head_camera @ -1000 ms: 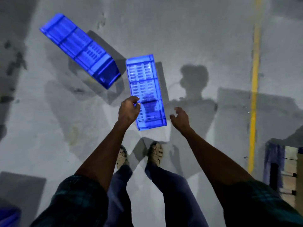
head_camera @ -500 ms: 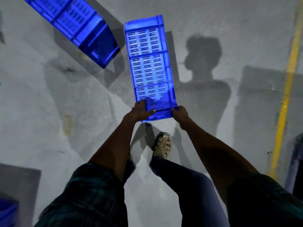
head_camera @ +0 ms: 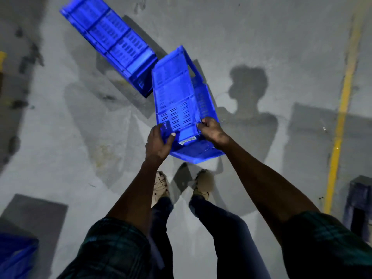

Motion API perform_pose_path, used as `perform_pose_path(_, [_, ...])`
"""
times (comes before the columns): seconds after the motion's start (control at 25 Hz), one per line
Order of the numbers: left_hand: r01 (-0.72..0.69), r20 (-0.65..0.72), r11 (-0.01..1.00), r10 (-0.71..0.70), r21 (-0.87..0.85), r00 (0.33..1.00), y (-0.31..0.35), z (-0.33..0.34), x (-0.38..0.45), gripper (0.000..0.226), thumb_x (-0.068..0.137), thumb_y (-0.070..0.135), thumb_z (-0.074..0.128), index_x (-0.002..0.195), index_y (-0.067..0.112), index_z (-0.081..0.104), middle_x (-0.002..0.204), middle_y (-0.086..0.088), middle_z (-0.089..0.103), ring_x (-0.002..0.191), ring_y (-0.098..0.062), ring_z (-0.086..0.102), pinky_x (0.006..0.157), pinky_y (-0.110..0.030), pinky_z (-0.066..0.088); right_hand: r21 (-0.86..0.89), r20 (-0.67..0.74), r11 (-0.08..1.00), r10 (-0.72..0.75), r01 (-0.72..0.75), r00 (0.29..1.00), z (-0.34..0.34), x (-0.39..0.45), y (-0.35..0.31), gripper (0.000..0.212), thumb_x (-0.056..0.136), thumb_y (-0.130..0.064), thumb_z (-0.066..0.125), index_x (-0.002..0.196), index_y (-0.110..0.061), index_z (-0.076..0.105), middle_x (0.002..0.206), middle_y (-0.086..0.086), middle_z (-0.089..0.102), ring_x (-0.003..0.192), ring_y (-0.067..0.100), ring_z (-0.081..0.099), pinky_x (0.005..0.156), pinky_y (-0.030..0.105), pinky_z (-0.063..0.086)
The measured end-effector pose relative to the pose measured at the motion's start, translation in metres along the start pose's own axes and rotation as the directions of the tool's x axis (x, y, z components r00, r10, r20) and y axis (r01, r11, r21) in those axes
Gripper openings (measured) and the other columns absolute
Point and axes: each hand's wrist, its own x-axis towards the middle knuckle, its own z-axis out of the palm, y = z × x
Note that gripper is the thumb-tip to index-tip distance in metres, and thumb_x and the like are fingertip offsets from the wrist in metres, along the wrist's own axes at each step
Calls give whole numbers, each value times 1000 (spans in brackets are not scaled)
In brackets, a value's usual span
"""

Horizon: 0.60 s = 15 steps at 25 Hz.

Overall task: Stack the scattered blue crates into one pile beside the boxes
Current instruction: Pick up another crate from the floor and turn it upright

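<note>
A slotted blue crate [head_camera: 177, 97] is lifted off the grey floor and tilted, its near end toward me. My left hand [head_camera: 158, 142] grips the near left corner of it, and my right hand [head_camera: 212, 130] grips the near right edge. A second blue crate [head_camera: 112, 39] lies on its side on the floor beyond, upper left, its near end close to the held crate. A corner of a third blue crate [head_camera: 14, 256] shows at the bottom left edge.
A yellow floor line [head_camera: 342, 109] runs along the right. A dark crate-like object [head_camera: 358, 202] stands at the right edge past the line. My feet [head_camera: 161, 188] are directly below the held crate. Shadows cover the concrete floor [head_camera: 60, 137].
My left hand first touched the crate on the floor, then both hands took its near end. Now the crate is raised and tilted, closer to me.
</note>
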Motion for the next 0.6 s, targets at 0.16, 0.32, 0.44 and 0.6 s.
perform_pose_path(0.16, [-93, -117, 996, 92, -9, 989, 21, -47, -48, 59, 97, 52, 52, 141, 15, 40, 141, -6, 48, 129, -25, 48, 98, -45, 46, 381, 29, 919, 99, -103, 995, -9, -39, -50, 23, 88, -9, 61, 67, -14, 51, 59, 4, 48, 52, 15, 41, 52, 30, 32])
perform_pose_path(0.32, [-95, -53, 995, 96, 32, 994, 34, -89, -92, 76, 92, 64, 48, 148, 15, 34, 150, -8, 40, 136, -27, 42, 102, -49, 45, 635, 97, 737, 220, -231, 971, -14, -109, -91, 14, 92, -1, 56, 101, 7, 62, 50, 0, 64, 37, 9, 59, 36, 19, 46])
perform_pose_path(0.44, [-134, -46, 988, 138, 80, 989, 49, -120, -125, 84, 88, 68, 48, 149, 12, 32, 157, -14, 30, 143, -30, 34, 109, -52, 38, 730, 107, 625, 295, -276, 950, -7, -153, -106, 27, 91, -7, 57, 115, 2, 64, 66, 6, 72, 52, 17, 66, 55, 36, 61])
perform_pose_path(0.6, [-209, -86, 963, 225, 168, 971, 56, -159, -173, 87, 80, 77, 51, 143, 18, 40, 149, -8, 39, 139, -27, 38, 109, -49, 35, 835, 121, 484, 304, -262, 945, -2, -205, -132, 20, 92, -13, 54, 76, -13, 65, 72, 10, 70, 61, 19, 60, 64, 32, 53])
